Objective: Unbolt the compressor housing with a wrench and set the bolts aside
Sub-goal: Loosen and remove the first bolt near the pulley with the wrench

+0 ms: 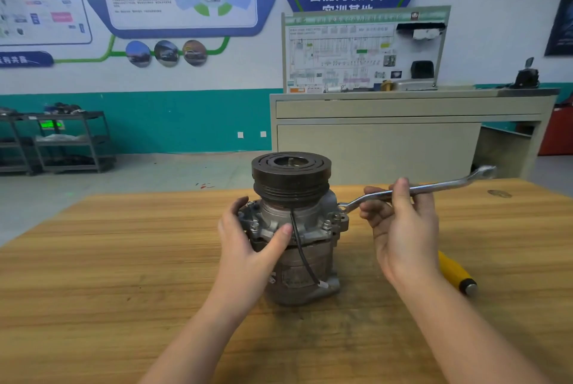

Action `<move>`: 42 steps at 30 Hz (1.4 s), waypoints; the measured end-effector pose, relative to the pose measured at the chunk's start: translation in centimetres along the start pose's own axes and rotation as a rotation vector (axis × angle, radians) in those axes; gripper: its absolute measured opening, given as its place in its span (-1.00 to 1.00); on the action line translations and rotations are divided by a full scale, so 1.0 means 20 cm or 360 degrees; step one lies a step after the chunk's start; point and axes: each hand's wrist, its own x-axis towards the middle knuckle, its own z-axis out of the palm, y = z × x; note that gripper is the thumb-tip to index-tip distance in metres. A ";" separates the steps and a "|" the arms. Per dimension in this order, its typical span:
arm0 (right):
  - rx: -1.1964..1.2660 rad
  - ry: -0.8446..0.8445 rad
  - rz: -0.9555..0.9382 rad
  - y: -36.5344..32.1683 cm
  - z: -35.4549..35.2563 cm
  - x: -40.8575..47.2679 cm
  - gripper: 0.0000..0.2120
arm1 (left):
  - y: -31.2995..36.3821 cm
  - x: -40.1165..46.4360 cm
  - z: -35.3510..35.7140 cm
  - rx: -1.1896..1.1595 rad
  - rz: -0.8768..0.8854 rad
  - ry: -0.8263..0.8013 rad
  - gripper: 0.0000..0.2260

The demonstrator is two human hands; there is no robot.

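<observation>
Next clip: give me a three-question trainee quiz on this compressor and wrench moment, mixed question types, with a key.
1. True or false: the left hand holds the wrench.
2. Where is the wrench's near end? A) at a bolt on the right side of the compressor flange B) lying on the table C) on the pulley
3. Fill in: the yellow-handled tool lies behind the ____ forearm.

Key: 1 false, the right hand has it in its grip; 2 A; 3 right.

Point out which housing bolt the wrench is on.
The bolt at the compressor's right edge: the wrench ring sits on it, while the front bolts stand bare.
</observation>
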 end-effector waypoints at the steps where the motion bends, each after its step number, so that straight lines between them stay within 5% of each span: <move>1: -0.0166 -0.0086 -0.0185 0.00 0.01 -0.02 -0.83 | 0.00 0.00 0.00 -0.0002 0.0001 0.0003 -0.29; 10: -0.1076 -0.1127 -0.1478 0.04 -0.02 -0.16 -0.86 | -0.01 0.00 0.00 0.0023 0.0047 -0.0011 -0.24; 13: -0.1285 -0.1139 -0.1811 0.08 -0.03 -0.18 -0.89 | 0.00 0.00 0.00 0.0024 0.0045 0.0008 -0.23; 15: -0.1102 -0.0907 -0.1590 0.12 -0.03 -0.20 -0.81 | 0.00 0.00 0.00 0.0023 0.0037 0.0022 -0.21; 19: -0.0192 -0.0175 -0.0489 0.11 0.03 -0.15 -0.81 | 0.01 0.00 -0.01 0.0005 0.0022 -0.0004 -0.25; 22: 0.0087 -0.0057 0.0466 0.05 0.02 0.00 -0.86 | 0.02 -0.01 0.00 0.0000 0.0030 0.0022 -0.26; 24: 0.0260 -0.0031 0.0666 0.02 0.01 0.05 -0.85 | 0.02 -0.01 0.00 0.0002 0.0025 0.0042 -0.26; 28: 0.0099 -0.0036 0.0098 0.00 0.01 0.01 -0.85 | 0.03 -0.01 0.00 0.0029 0.0031 0.0044 -0.24; 39: -0.1267 -0.1060 -0.1600 0.06 -0.03 -0.19 -0.91 | -0.01 0.00 0.00 0.0069 0.0083 0.0095 -0.25; 42: -0.1412 -0.1051 -0.1804 0.10 -0.03 -0.21 -0.91 | -0.02 0.00 0.01 0.0083 0.0090 0.0113 -0.33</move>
